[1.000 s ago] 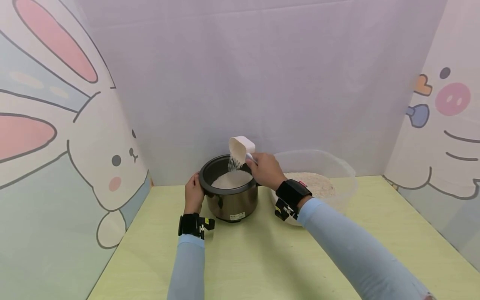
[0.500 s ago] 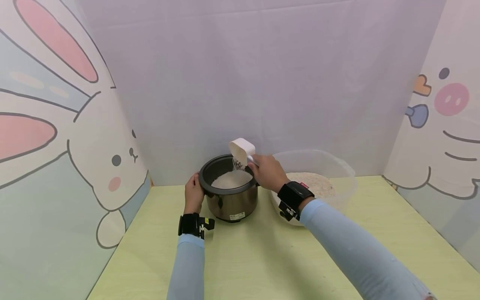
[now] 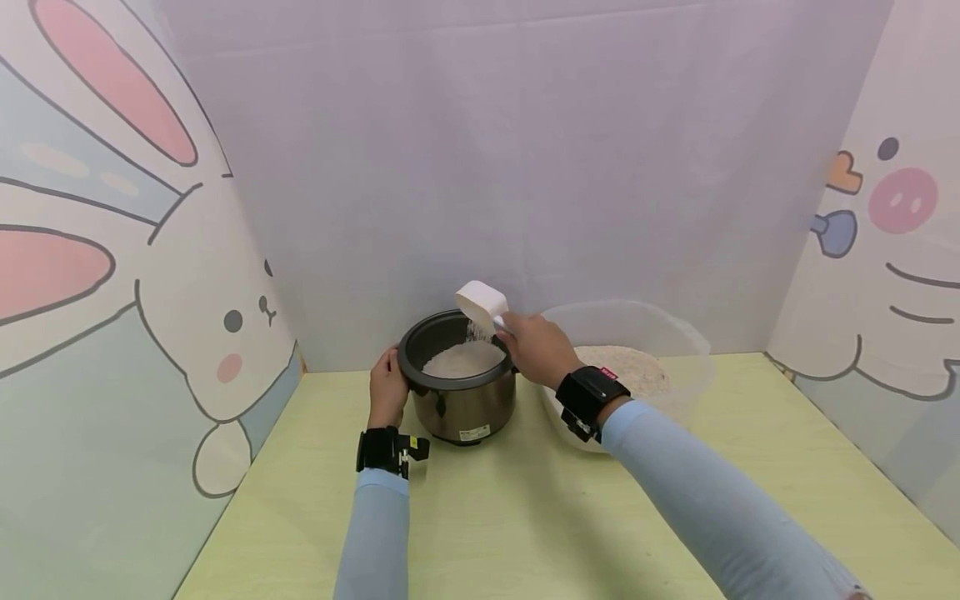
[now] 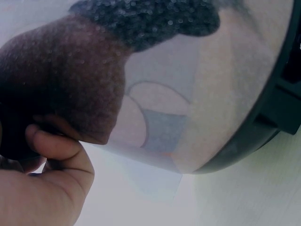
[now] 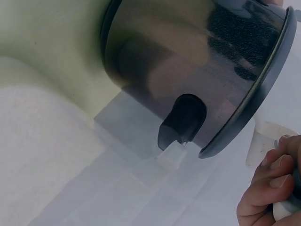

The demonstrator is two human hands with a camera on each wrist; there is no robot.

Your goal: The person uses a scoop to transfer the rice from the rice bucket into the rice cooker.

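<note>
While gripping the white scoop (image 3: 482, 303) tipped over the rice cooker pot (image 3: 459, 383), right hand (image 3: 534, 347); left hand (image 3: 387, 393) curled round pot's left side.

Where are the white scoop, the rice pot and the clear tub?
white scoop (image 3: 481, 301), head view, its upturned underside.
rice pot (image 3: 461, 410), head view, front of its metal wall.
clear tub (image 3: 686, 333), head view, right rim.

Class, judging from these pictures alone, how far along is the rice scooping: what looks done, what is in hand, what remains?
Done: rice already lies heaped in the pot. In hand: the right hand tips the white scoop, grains falling, while the left hand holds the pot's side. Left: the scoop is not yet empty, and more rice sits in the clear tub.
</note>
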